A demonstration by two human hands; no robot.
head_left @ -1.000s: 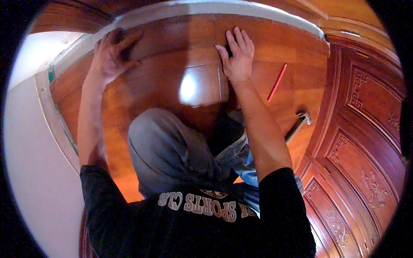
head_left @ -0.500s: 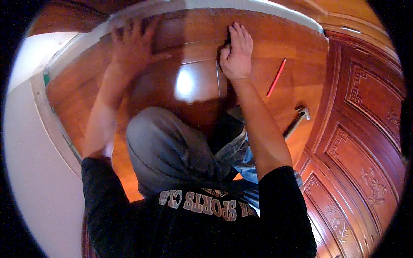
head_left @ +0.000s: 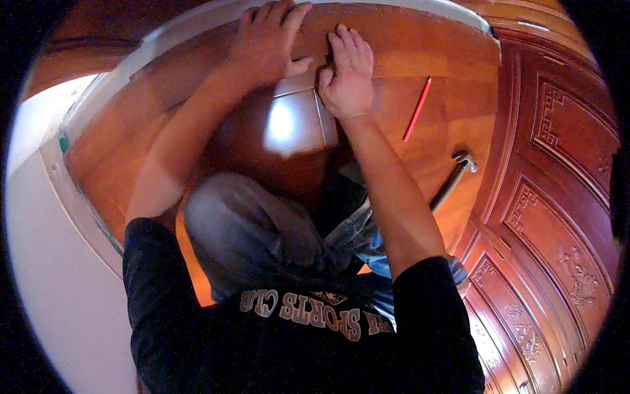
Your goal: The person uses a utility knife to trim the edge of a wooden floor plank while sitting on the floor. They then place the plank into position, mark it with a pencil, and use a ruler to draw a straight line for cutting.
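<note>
My left hand (head_left: 270, 43) reaches to the far side of the reddish-brown wood floor, its fingers spread and its thumb out to the right. Just right of it, my right hand (head_left: 349, 75) lies against the boards with fingers stretched out. Both hands look empty. Between and below them is a glossy floorboard (head_left: 298, 125) with a bright light reflection and a visible joint near its right end. A red pencil (head_left: 417, 109) rests on the floor to the right of my right hand. Closer in lies a claw hammer (head_left: 454, 178), its handle end hidden behind my right forearm.
Carved red-brown wooden panels (head_left: 551, 171) line the right side. A pale wall (head_left: 72, 262) stands on the left. Along the floor's far edge runs a light strip (head_left: 170, 31). My bent knee (head_left: 226, 203) takes up the near middle.
My left hand has swept right along the far boards, ending close to my right hand. My right hand has shifted only slightly in the picture, along with the view.
</note>
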